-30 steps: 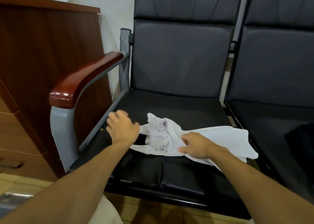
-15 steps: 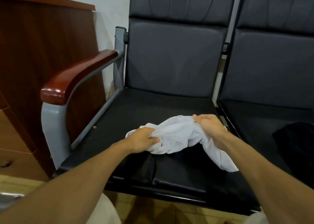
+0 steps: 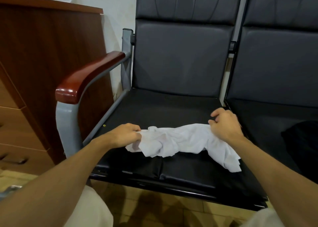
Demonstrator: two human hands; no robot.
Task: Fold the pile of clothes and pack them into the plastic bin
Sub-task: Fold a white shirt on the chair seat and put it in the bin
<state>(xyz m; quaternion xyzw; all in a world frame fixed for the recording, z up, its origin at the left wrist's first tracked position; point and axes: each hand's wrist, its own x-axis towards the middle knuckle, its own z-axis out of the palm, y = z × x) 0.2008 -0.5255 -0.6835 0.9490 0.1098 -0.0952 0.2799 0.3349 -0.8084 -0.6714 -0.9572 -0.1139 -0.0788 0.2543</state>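
A crumpled white garment (image 3: 179, 141) lies stretched across the front of the black chair seat (image 3: 163, 109). My left hand (image 3: 126, 134) pinches its left end with curled fingers. My right hand (image 3: 224, 123) grips its right end, and a loose tail of cloth trails down to the right past my wrist. No plastic bin is in view.
A dark garment (image 3: 301, 140) lies on the neighbouring seat at the right edge. The chair's wooden armrest (image 3: 86, 78) on a grey metal frame stands to the left, and a brown wooden cabinet (image 3: 43, 54) with drawers beyond it. Tiled floor shows below the seat.
My two hands have moved apart, pulling the bunched white garment out into a longer strip across the seat. A second ago it lay spread flatter under my hands.
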